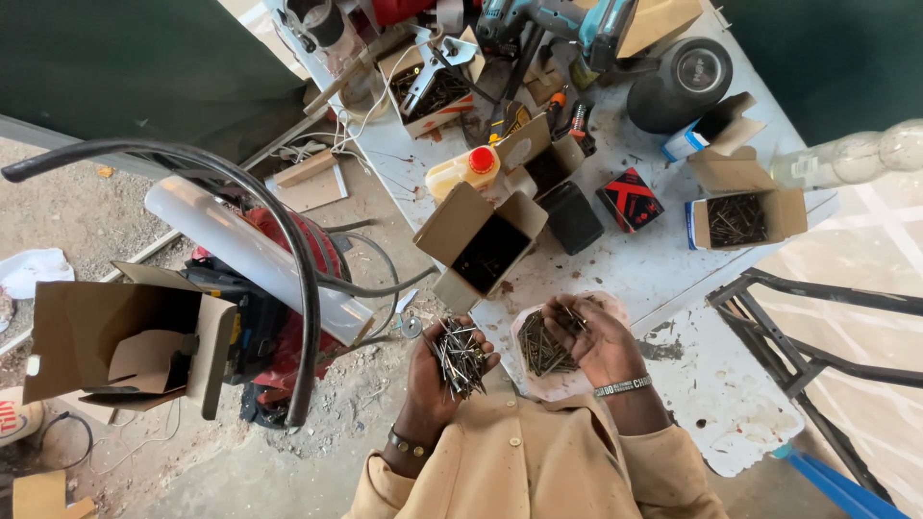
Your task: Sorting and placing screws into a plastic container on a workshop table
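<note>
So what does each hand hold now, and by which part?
Left hand cups a bundle of nails in its palm. Right hand pinches a few nails with its fingers, above a pile.

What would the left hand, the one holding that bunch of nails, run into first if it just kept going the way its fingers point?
Probably the open brown cardboard box right ahead of the left hand, which cups a bunch of nails. Its near flap lies closest, though depth is hard to judge from above.
</note>
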